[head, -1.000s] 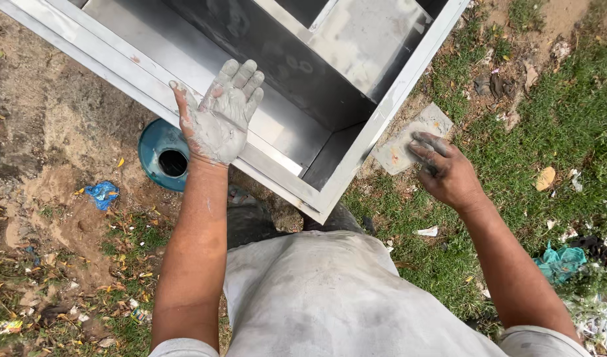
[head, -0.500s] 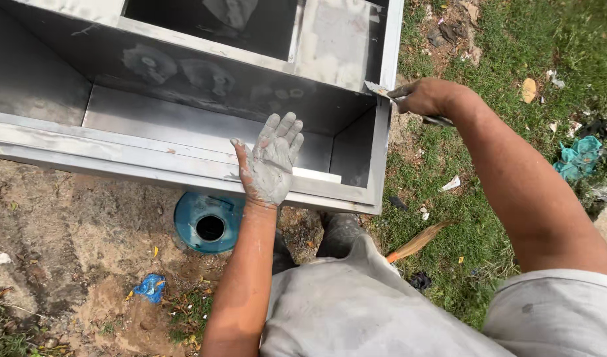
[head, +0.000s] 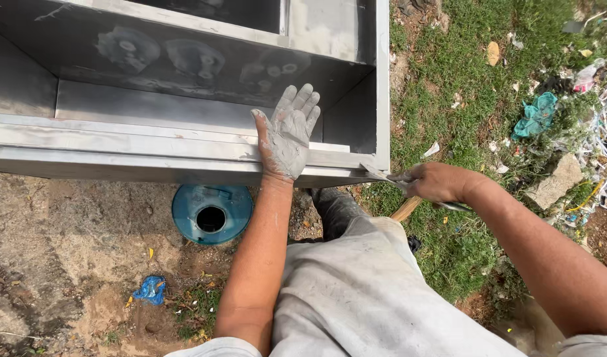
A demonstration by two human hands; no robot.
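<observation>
Landmark: grey metal cabinet frame [head: 184, 142], lying open side up on bare dirt, grass along its right edge.
Left hand [head: 287, 135]: coated in grey putty, fingers spread flat and open, palm pressed on the frame's near rail, fingertips [head: 302, 99] reaching over the rail toward the inside.
Right hand [head: 435, 182]: closed around a putty knife [head: 382, 176] just off the frame's near right corner; fingers wrapped over the blade's rear end, wooden handle showing below the fist.
Putty knife blade: thin metal, sticks out left of the fingers, its tip touching the frame's corner edge.
Blue lid [head: 212, 213]: round, with a dark hole, on the dirt just below the frame's near rail, left of the left forearm.
Blue wrapper [head: 149, 289]: on the dirt, well below the frame.
Stone [head: 554, 182]: in the grass, well right of the frame.
</observation>
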